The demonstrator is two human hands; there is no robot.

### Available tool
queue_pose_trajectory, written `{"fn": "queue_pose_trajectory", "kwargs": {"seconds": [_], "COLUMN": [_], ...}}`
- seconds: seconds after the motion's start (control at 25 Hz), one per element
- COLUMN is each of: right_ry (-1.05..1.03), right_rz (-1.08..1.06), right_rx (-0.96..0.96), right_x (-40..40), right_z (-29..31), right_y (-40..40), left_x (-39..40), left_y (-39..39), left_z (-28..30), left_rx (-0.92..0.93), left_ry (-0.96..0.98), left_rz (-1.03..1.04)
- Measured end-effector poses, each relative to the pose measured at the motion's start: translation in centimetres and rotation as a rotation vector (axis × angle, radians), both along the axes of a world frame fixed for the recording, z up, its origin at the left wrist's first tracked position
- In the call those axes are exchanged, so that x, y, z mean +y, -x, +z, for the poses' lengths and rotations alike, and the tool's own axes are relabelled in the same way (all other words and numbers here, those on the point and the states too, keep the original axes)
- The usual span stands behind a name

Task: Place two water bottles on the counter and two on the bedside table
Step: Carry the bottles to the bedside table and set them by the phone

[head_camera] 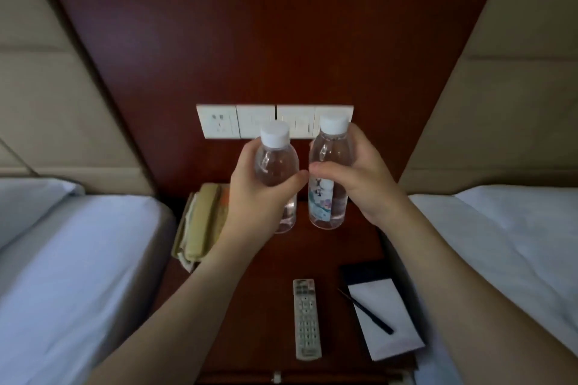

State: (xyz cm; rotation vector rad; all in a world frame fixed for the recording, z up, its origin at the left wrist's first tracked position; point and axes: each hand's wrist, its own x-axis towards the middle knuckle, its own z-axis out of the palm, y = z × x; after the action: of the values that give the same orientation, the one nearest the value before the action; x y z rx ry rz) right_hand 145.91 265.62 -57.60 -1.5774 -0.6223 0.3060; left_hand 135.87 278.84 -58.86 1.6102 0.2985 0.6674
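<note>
The left hand (255,194) covers most of the near side of the clear plastic water bottle with a white cap on the left (276,166), hiding any label it bears. The right hand's (359,178) thumb crosses the clear labelled water bottle on the right (328,172), and its label print is too blurred to read. Whether either bottle's base touches the dark red-brown wooden bedside table (266,259) cannot be told. The beige corded telephone (200,222) is partly hidden behind the left wrist. The white wall switch panel (250,120) is partly blocked by both caps; its markings are illegible. The grey remote control's (306,319) button labels are too small to read. Both white-sheeted beds (62,259) run off the frame edges.
</note>
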Motion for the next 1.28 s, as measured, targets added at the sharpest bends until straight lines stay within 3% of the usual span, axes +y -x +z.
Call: {"fn": "queue_pose_trajectory", "kwargs": {"seconds": [0.16,0.32,0.6,0.8,1.0,1.28], "right_ry": [-0.008,0.023,0.097,0.397,0.491,0.447], "right_rz": [-0.029,-0.009,0.012,-0.027,-0.039,-0.109], "right_rx": [-0.025,-0.063,-0.118,-0.168,-0.185,-0.262], "right_x": [1.5,2.1,1.0,-1.3,-0.6,1.7], "right_z": [-15.3,-22.3,-24.4,-26.7,-27.4,-28.3], "right_y": [-4.2,-5.9,-6.0,-4.8,-4.9,-9.2], "left_x": [0.8,2.4,2.8,2.5,3.2,4.1], "left_y": [-3.8,-5.9,-7.1,-5.3,-5.4,-9.8], "left_z": [-14.4,-21.8,-25.0,-28.6,-28.9,-29.8], "left_rx": [-0.099,-0.137,-0.108,0.244,0.206,0.108], "left_ry": [0.004,-0.043,-0.101,-0.342,-0.317,-0.272], "left_rz": [0.045,0.062,0.064,0.166,0.143,0.116]}}
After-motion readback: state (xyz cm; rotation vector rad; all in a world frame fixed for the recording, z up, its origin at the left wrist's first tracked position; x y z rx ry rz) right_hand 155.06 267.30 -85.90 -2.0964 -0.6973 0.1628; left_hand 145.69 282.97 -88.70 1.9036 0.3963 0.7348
